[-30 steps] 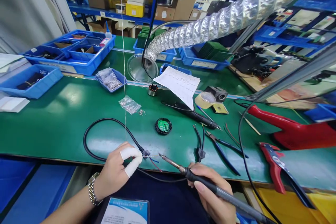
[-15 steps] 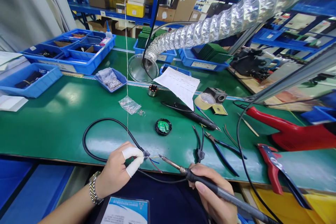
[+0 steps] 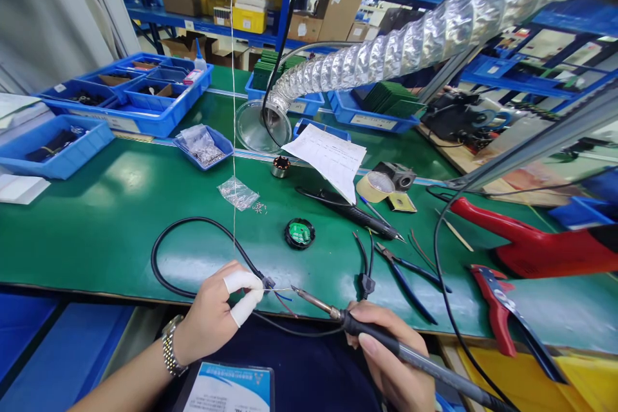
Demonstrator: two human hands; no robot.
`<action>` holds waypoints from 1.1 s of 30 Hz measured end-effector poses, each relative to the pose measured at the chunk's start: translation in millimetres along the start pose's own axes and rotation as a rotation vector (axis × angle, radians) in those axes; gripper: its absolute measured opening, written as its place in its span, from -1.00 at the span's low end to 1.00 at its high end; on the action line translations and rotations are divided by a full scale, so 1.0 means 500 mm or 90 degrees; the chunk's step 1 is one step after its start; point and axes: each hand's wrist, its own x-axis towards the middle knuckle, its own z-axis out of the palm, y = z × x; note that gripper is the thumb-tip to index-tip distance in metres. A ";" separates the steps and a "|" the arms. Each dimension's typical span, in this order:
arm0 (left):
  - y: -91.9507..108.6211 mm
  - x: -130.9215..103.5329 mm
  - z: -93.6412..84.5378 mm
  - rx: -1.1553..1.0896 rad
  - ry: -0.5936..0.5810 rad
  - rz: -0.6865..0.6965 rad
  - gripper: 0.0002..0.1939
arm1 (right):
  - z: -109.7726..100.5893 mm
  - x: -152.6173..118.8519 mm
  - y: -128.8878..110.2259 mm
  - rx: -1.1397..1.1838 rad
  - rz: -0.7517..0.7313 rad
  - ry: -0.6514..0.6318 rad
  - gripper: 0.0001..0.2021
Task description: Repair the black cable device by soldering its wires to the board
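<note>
My left hand [image 3: 224, 309], with white covers on the thumb and a finger, pinches a thin solder wire [image 3: 277, 289]. The free end of this wire meets the tip of a soldering iron [image 3: 316, 302], or comes very close to it. My right hand [image 3: 391, 347] grips the iron's black handle like a pen. Just behind the left fingertips, a black cable [image 3: 176, 225] ends in a plug-like block with thin red and blue wires. Beyond the hands lies a round black housing with a green circuit board [image 3: 300, 232].
Cutting pliers [image 3: 408, 283], another cable end [image 3: 367, 283] and a red-handled wire stripper [image 3: 502, 315] lie to the right. Farther back are a bag of small parts [image 3: 237, 194], a paper sheet [image 3: 328, 158] and a fume duct [image 3: 367, 64]. A thin strand [image 3: 233, 109] hangs vertically.
The view has shifted very slightly. Both hands, the solder wire and the soldering iron keep practically the same positions.
</note>
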 end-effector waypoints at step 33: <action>0.002 0.000 0.004 -0.006 0.002 0.016 -0.89 | -0.001 0.001 -0.010 0.001 0.015 0.028 -0.82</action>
